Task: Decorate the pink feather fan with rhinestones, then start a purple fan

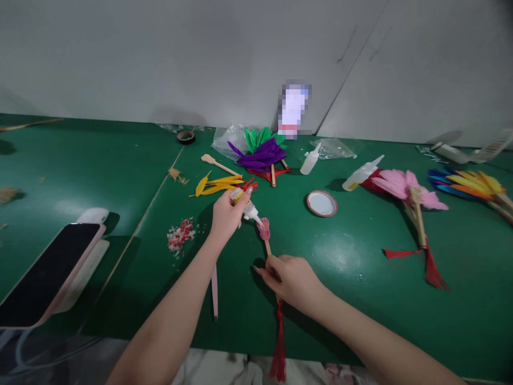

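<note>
My left hand is closed around a small white glue bottle, its nozzle tilted down to the head of a wooden stick. Reddish-pink flakes cover that head. With my right hand I grip the stick's handle, and a red tassel hangs from its lower end past the table edge. To the left lies a pile of red and white flakes. Yellow feathers rest just beyond my left hand, beside a bare wooden stick. A pink strip lies under my left forearm.
Purple feathers and green feathers lie at the back. Two more glue bottles and a round lid are right of centre. A pink feather fan and a multicoloured one lie right. A phone sits left, near black tape.
</note>
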Demonstrator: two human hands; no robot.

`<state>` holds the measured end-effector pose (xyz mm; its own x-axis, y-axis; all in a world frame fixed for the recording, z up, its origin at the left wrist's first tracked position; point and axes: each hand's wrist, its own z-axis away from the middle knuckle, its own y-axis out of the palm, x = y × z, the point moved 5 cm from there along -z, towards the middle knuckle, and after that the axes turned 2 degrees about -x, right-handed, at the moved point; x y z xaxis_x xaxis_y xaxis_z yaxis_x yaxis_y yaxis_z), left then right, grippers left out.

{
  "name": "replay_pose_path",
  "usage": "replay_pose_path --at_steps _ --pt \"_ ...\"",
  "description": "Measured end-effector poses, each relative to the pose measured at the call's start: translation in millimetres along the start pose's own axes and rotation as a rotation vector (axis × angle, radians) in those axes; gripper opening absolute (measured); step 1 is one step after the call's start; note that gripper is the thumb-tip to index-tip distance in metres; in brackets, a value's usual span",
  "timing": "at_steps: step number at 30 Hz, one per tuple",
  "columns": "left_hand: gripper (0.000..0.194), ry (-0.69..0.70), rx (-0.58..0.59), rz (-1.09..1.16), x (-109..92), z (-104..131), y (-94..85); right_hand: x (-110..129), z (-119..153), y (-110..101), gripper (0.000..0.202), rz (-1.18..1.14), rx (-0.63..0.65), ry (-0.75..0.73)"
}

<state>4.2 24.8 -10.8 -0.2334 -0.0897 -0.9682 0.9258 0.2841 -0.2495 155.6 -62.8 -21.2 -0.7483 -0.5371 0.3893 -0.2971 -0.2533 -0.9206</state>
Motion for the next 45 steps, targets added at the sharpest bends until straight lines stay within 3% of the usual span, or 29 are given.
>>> replay_pose_path --at_steps 4,8,12,16,20,24,27,32,38,42,45 --pt "0.037 -0.017 0.092 -0.013 1.4 0.3 4.5 -0.4 0.5 -0.3 0.027 -0.003 -0.004 0.009" --pt "0.036 -0.003 0.048 -0.013 -1.1 0.4 2.3 -1.1 1.2 0.4 0.026 -0.002 -0.003 0.014" --pt "0.035 -0.015 0.133 0.006 -2.3 0.4 6.3 -1.0 1.4 0.8 0.027 -0.011 -0.004 0.014" --pt "0.035 -0.011 0.052 -0.01 -2.5 -1.0 1.0 -0.6 1.4 0.0 0.026 0.002 -0.001 0.02" --pt "0.035 -0.021 0.174 0.002 -0.9 0.0 7.3 -1.1 0.9 -1.7 0.026 0.001 0.005 0.033" --pt "0.034 0.003 0.101 0.023 -1.6 -0.2 3.1 -1.6 1.0 -1.9 0.026 -0.01 0.022 0.035" --pt "0.033 -0.009 0.178 0.043 -2.2 -0.2 5.1 -1.6 0.9 -2.0 0.026 -0.01 0.018 0.038" --pt "0.036 -0.028 0.032 0.228 -8.0 -4.3 -6.9 -1.0 0.2 -2.2 0.027 -0.04 0.018 0.042" --pt "0.037 -0.071 0.053 0.46 -14.3 3.3 -6.3 -1.3 0.5 -3.2 0.027 -0.076 0.009 0.03" --pt "0.033 0.01 0.047 0.502 -21.5 8.2 -7.7 -1.2 0.6 -4.1 0.028 -0.069 0.011 0.016" --pt "0.03 0.135 0.022 0.397 -29.0 12.3 -9.8 -0.7 0.2 -4.8 0.027 -0.051 0.015 0.011"
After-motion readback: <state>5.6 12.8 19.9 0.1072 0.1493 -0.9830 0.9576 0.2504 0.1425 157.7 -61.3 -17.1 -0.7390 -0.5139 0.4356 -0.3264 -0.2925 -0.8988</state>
